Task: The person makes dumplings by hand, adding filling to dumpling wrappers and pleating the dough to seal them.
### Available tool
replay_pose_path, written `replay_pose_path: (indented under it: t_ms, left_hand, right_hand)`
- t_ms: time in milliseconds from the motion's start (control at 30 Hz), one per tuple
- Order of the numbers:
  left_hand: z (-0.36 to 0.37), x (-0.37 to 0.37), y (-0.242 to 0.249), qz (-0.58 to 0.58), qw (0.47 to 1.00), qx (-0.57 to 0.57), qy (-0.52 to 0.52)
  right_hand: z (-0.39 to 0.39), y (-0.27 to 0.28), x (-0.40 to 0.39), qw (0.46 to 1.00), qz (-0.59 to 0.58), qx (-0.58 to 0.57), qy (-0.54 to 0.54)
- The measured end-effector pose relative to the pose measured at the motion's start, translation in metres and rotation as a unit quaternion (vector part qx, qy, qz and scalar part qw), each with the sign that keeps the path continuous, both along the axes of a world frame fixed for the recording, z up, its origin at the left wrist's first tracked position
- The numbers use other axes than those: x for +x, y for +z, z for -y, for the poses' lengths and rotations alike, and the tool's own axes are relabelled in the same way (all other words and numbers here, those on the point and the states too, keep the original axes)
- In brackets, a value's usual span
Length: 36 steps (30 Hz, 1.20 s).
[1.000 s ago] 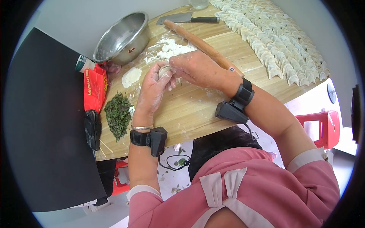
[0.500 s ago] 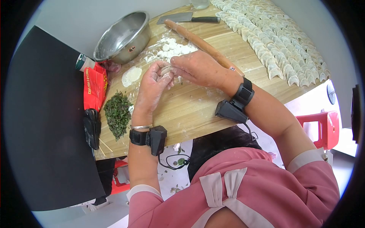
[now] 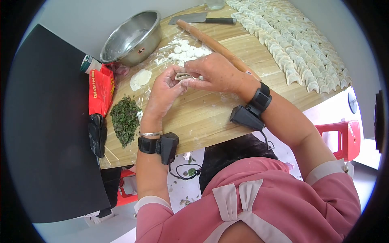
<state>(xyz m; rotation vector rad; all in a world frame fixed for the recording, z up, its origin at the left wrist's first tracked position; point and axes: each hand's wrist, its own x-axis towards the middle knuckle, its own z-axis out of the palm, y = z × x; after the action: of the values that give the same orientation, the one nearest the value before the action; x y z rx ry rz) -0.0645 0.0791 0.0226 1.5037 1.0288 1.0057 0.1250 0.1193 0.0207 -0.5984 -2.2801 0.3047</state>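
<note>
A small pale dumpling (image 3: 183, 76) is held between my two hands above the wooden board. The fingers of my left hand (image 3: 163, 90) curl around its left side. My right hand (image 3: 216, 74) pinches its right side, with thumb and fingers closed on the dough edge. Flour dusts both hands. To the left on the board lies a flat round dough wrapper (image 3: 141, 80). Just beyond my hands are a heap of floured dough pieces (image 3: 186, 52) and a wooden rolling pin (image 3: 210, 43).
Rows of dumplings (image 3: 291, 44) cover the board's far right. A cleaver (image 3: 202, 18) lies at the back, with a steel basin (image 3: 133, 40) to its left. Chopped greens (image 3: 125, 120) and a red bag (image 3: 100, 89) are at the left edge. A red stool (image 3: 349, 139) stands right.
My right thumb and fingers have shifted along the dumpling, and more of its folded edge now shows between my hands. The view has moved slightly.
</note>
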Motion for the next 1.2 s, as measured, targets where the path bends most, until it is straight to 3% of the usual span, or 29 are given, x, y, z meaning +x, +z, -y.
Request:
replay_pose_path:
  t_ms: [133, 300, 367, 400, 667, 800, 867, 1200]
  left_hand:
    - [0.000, -0.002, 0.000, -0.053, 0.998, -0.002, 0.016]
    - [0.000, -0.004, 0.002, -0.036, 0.999, 0.004, 0.019]
    - [0.000, -0.005, 0.000, -0.028, 1.000, 0.009, 0.009]
    - [0.001, -0.002, 0.000, -0.025, 1.000, 0.010, -0.001]
    - [0.000, -0.004, -0.001, -0.047, 0.999, -0.026, -0.007]
    - [0.003, 0.000, -0.001, 0.050, 0.998, -0.042, -0.021]
    - [0.003, 0.001, 0.000, 0.078, 0.994, -0.052, -0.050]
    - [0.003, 0.001, 0.001, -0.063, 0.997, -0.023, -0.048]
  right_hand:
    - [-0.007, -0.011, -0.005, 0.999, -0.031, -0.020, 0.021]
    - [-0.003, -0.003, -0.002, 0.998, -0.058, -0.025, 0.024]
    - [0.002, 0.007, 0.003, 0.997, 0.063, -0.046, -0.018]
    - [0.003, 0.007, 0.002, 0.997, 0.063, -0.046, -0.019]
    - [-0.004, -0.008, -0.006, 0.999, -0.039, 0.015, 0.014]
    - [-0.001, -0.004, -0.006, 0.997, -0.072, 0.037, 0.005]
    - [0.004, 0.005, 0.001, 1.000, 0.004, -0.019, -0.010]
    - [-0.001, -0.004, -0.005, 0.999, -0.037, -0.019, 0.000]
